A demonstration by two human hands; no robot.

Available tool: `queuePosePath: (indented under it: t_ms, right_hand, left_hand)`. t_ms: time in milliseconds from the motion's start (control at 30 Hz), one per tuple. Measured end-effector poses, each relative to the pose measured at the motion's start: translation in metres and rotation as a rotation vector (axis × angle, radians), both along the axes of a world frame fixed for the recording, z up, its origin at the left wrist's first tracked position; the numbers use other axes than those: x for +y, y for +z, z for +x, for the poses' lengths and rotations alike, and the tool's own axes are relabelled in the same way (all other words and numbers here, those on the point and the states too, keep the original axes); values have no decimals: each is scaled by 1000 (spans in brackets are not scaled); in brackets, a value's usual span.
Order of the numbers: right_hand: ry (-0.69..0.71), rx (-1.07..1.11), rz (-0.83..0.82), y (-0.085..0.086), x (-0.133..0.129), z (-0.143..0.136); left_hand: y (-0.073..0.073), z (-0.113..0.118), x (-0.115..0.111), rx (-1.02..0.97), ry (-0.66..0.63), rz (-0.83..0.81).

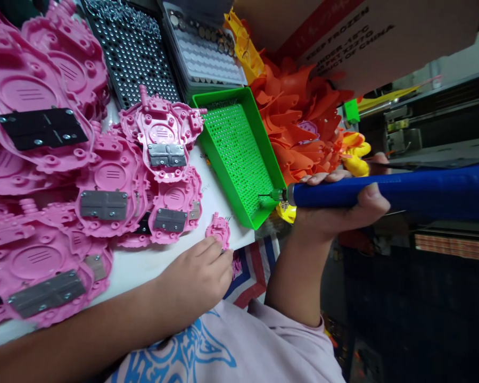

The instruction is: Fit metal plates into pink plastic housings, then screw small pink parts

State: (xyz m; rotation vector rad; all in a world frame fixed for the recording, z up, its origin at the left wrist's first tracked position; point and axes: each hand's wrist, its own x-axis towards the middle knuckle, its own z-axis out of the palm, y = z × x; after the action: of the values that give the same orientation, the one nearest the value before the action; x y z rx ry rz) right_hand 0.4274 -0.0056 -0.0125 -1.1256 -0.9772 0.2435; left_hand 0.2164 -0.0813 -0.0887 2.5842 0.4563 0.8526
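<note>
My right hand (343, 205) is wrapped round a blue electric screwdriver (335, 191), its thumb along the body. The thin bit points left, over the near end of a green tray (219, 165) with a perforated plate in it. My left hand (201, 274) is closed on a small pink plastic shell (219, 229) at the edge of the white table (139, 266). Its fingers cover the lower part of that piece. Nearby lies a pink shell with a metallic cover (165, 135), one of several piled up on the left.
Screws lie across a black perforated tray (131, 58) at the back. Beside it stands a clear plastic box (207, 53) with round metal cells. Orange plastic parts (291, 117) are heaped right of the green tray, below a cardboard box (367, 42).
</note>
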Motion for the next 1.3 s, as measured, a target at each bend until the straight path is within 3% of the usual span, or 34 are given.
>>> queuePosePath:
  t_ms: [333,500,633,733,833,933,1067,1300]
  right_hand:
    - [10,-6,-9,3,-3,6]
    - [-6,61,-2,21,-11,-6]
    - [111,29,-7,41,-30,-18]
    - [244,46,-138,49,-46,-30]
    - [381,91,-282,45,-54,-43]
    - [499,89,-264,33,-51,-52]
    - [521,67,-235,22,-45,-57]
    - [559,87,-195,17,-45,-56]
  left_hand:
    - [0,1,-1,-15,17,-9]
    - [-1,2,0,-13,26,-3]
    - [0,2,1,-20,2,-20]
    - [2,2,2,-25,2,-22]
    - [2,2,2,-17,2,-8]
    - [2,1,1,-2,-4,-13]
    - [-1,2,-1,2,-9,-41]
    - [0,2,-1,1,-13,-53]
